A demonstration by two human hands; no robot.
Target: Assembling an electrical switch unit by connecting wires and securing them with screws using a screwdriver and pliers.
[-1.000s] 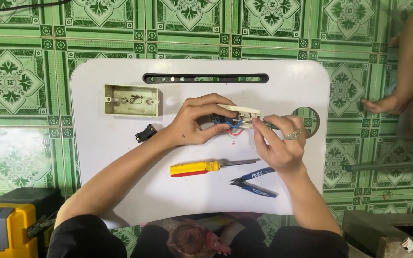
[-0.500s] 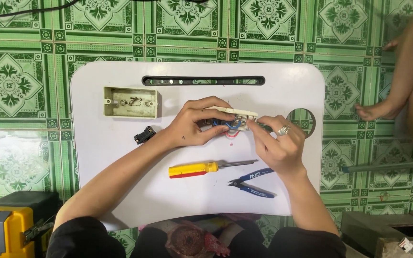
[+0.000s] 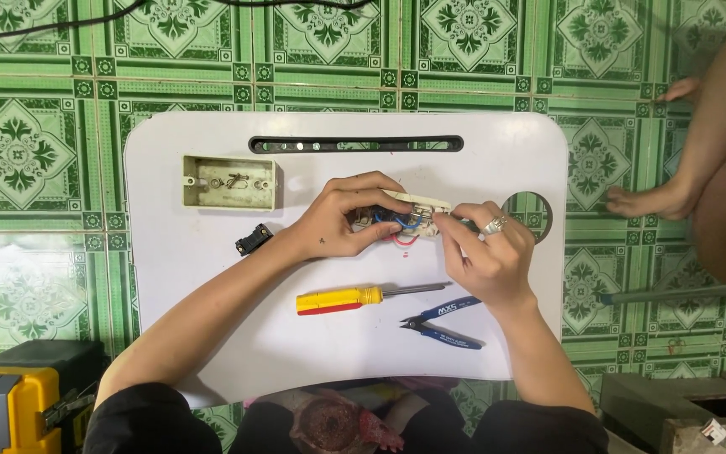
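Observation:
My left hand grips a cream switch plate with blue and red wires showing under it, held just above the white lap tray. My right hand, with a ring on one finger, pinches something small at the plate's right end; a thin dark tool seems to be in its fingers, mostly hidden. A yellow and red screwdriver and blue-handled cutters lie on the tray below the hands.
A cream wall box sits at the tray's upper left, a small black part below it. The tray has a slot and a round hole. Another person's limbs are at right. A yellow toolbox stands lower left.
My right hand has shifted slightly left and closer to the plate's right end. The left hand keeps the same hold.

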